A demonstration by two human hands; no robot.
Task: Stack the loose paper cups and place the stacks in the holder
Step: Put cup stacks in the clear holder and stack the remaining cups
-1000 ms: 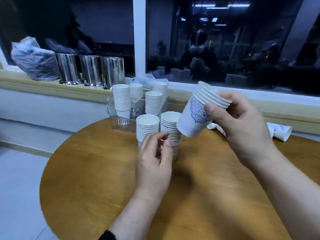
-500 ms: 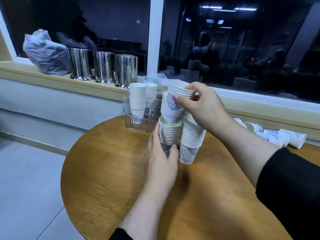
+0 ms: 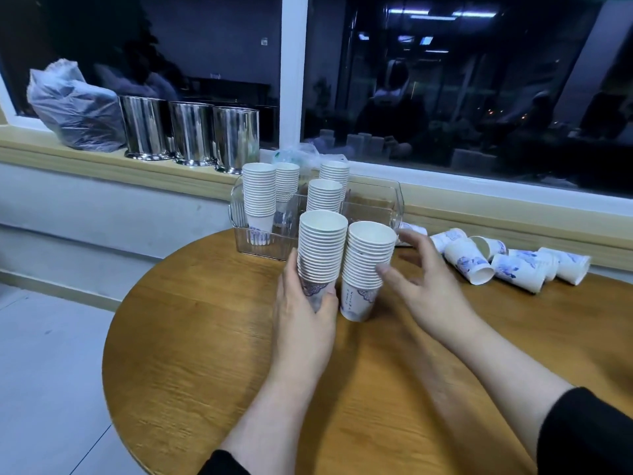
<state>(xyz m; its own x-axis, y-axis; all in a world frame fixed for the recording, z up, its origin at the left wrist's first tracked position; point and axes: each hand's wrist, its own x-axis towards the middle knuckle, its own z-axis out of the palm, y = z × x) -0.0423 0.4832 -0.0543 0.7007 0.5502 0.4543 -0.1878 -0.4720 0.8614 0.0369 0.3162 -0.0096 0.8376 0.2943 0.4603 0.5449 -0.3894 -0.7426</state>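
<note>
Two cup stacks (image 3: 322,248) stand by four in the holder (image 3: 394,204); left hand (image 3: 303,323) grips one, right hand (image 3: 424,286) released.

A single head-worn, wide-angle view looks forward and down from above the near edge of the round wooden table (image 3: 191,354), close enough that both forearms fill the lower frame. It faces the table's far edge, where the clear plastic holder (image 3: 394,204) stands, and the pale wooden window sill (image 3: 102,159) and dark window pane (image 3: 479,97) beyond.
</note>
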